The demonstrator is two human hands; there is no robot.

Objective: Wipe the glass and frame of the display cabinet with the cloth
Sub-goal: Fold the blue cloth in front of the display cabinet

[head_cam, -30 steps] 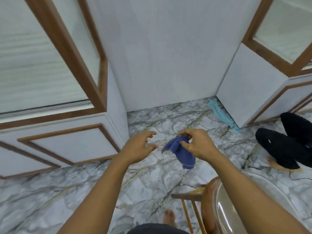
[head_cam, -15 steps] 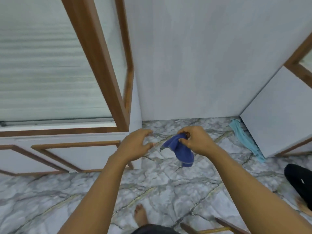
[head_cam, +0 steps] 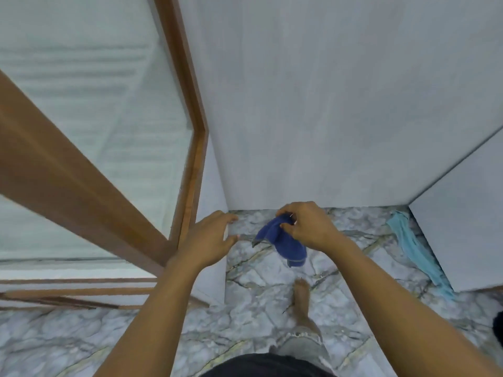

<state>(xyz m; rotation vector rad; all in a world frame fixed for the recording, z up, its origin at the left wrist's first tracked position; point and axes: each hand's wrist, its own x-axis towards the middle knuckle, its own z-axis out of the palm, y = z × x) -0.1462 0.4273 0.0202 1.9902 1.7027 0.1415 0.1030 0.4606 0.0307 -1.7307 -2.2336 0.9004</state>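
Big pale grey wall fills the far side, running straight down to the floor. On the left stands the display cabinet, its glass showing a ribbed white backing, and its brown wooden frame cuts diagonally across the near left. Marble floor below, grey with dark and yellowish veins. A second white unit stands at the right edge.

Both bare arms reach in from the near side. The left hand sits at the cabinet's near corner, fingers spread and relaxed, holding nothing; whether they touch the corner, I can't tell. The right hand is just to its right, thumb and curled fingertips pinching the dark blue cloth, which hangs bunched below the hand, above the floor, clear of the glass and frame.

A pale blue rag lies along the foot of the right unit. One bare foot is planted on the marble beneath the cloth.
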